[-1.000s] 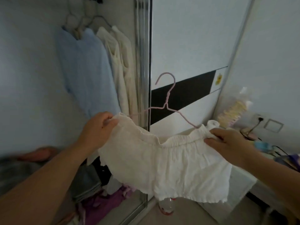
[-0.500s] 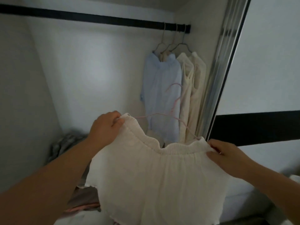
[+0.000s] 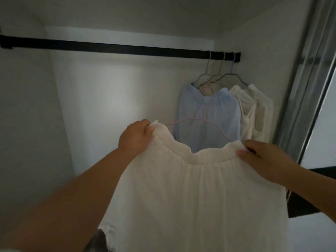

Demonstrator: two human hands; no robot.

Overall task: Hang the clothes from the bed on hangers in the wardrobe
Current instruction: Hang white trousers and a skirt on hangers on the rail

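- Left hand [image 3: 135,138]: fingers curled, pinching the left end of the elastic waistband of the white garment [image 3: 190,197].
- Right hand [image 3: 261,157]: thumb on the front, fingers tucked behind the right end of the same waistband, gripping it.
- White garment held up spread between both hands in front of the open wardrobe, waistband sagging in the middle, the rest hanging down to the bottom edge of the view.
- Pink hanger [image 3: 204,117] sits inside the garment: its two shoulders run down into the waistband ends by each hand, the neck and hook stand above the waistband, in front of the blue garment [image 3: 209,115]. Hook is below the rail [image 3: 118,49], not on it.
- Rail: dark bar across the top of the wardrobe, left wall to right wall.
- Three hangers [image 3: 218,73] hooked on the right end of the rail, close together.
- Blue garment is the leftmost of the hung items; two white tops [image 3: 252,113] just right of it, up against the right wall.
- Sliding door frame [image 3: 309,88] at the right edge, blurred.
- Something dark and patterned [image 3: 99,240] at the bottom edge below the white garment; can't tell what.
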